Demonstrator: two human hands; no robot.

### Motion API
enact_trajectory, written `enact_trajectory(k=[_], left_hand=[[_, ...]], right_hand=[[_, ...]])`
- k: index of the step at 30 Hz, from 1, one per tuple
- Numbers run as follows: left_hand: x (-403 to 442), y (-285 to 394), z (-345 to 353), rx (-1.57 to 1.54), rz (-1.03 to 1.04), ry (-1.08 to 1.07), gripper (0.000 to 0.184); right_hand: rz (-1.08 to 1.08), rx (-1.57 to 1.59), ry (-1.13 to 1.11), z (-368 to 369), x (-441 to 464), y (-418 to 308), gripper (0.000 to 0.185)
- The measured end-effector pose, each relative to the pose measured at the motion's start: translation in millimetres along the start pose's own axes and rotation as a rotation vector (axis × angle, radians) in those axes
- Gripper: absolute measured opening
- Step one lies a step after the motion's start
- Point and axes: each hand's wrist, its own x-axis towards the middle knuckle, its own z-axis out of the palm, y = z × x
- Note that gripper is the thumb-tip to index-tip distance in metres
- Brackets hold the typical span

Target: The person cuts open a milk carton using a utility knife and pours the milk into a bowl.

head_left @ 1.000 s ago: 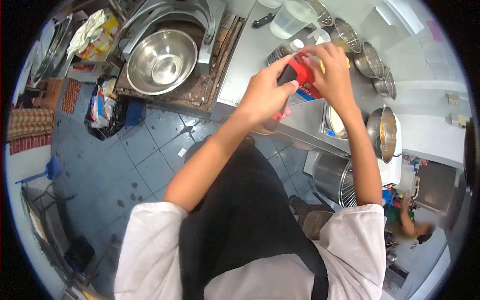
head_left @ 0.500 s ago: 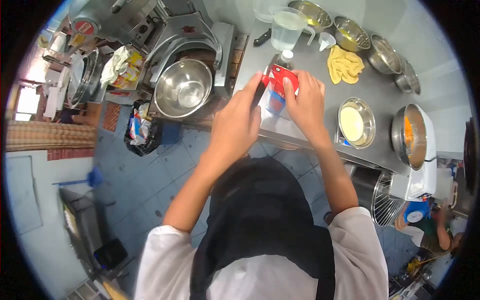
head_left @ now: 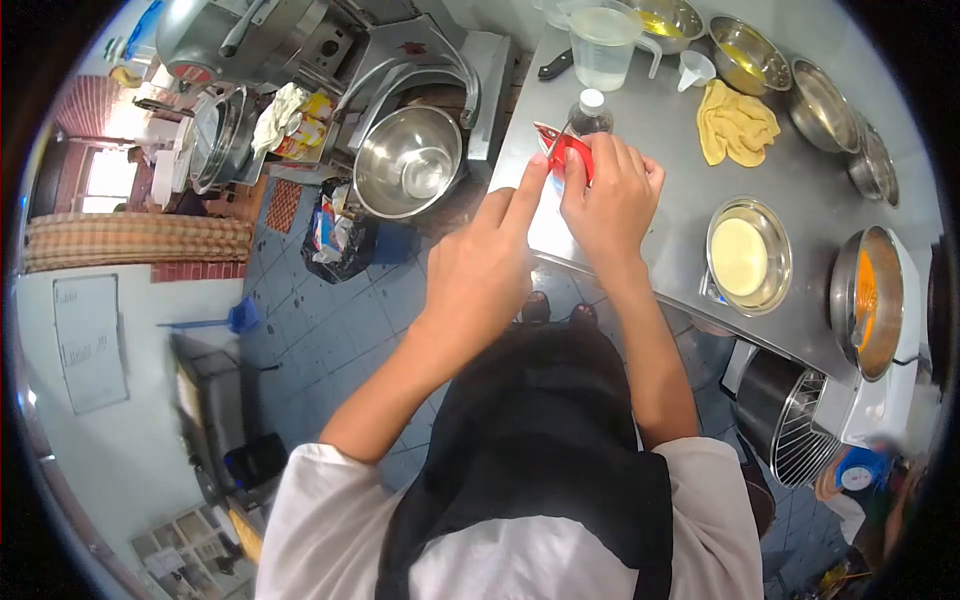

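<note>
My right hand [head_left: 615,205] is closed around a small red carton [head_left: 578,146], held upright over the near edge of the steel counter. Against the carton's top corner, my left hand [head_left: 480,265] grips a thin-bladed cutting tool [head_left: 562,135], its index finger stretched along it. The tool's handle is hidden by my fingers, so I cannot tell its exact kind. Just behind the carton stands a clear bottle with a white cap [head_left: 591,99]. To the right, a steel bowl of pale yellow mixture [head_left: 740,257] sits on a small scale.
A measuring jug [head_left: 603,50], black-handled knife [head_left: 555,65], white funnel [head_left: 696,70] and yellow cloth [head_left: 737,125] lie farther back. Steel bowls [head_left: 825,105] line the wall. A mixer bowl with orange contents [head_left: 868,300] stands right. Left is a large steel bowl [head_left: 408,162]. Another person is at lower right.
The view has turned, so the counter sits farther right. The carton has tilted in my right hand, and the blade now shows at its top corner.
</note>
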Motion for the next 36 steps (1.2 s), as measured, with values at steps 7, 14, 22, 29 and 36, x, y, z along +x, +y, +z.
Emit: enact_trajectory(k=[7, 14, 22, 29, 36], left_hand=[[7.5, 8.7, -5.6, 0.078, -0.041, -0.085, 0.060], [15.3, 4.9, -2.9, 0.106, 0.024, -0.091, 0.073], [13.6, 6.1, -1.9, 0.060, -0.043, -0.140, 0.060], [9.5, 1.9, -5.4, 0.091, -0.019, -0.146, 0.061], [14.9, -0.6, 5.9, 0.095, -0.038, -0.142, 0.059]], right_hand=[[-0.012, 0.022, 0.004, -1.7, 0.0, 1.5, 0.007], [-0.057, 0.033, 0.026, 2.0, 0.8, 4.4, 0.006], [-0.052, 0.012, 0.052, 5.4, 2.6, 8.4, 0.007], [-0.083, 0.017, 0.078, 7.0, 2.8, 8.6, 0.005], [-0.092, 0.008, 0.064, 6.3, 2.7, 8.7, 0.004]])
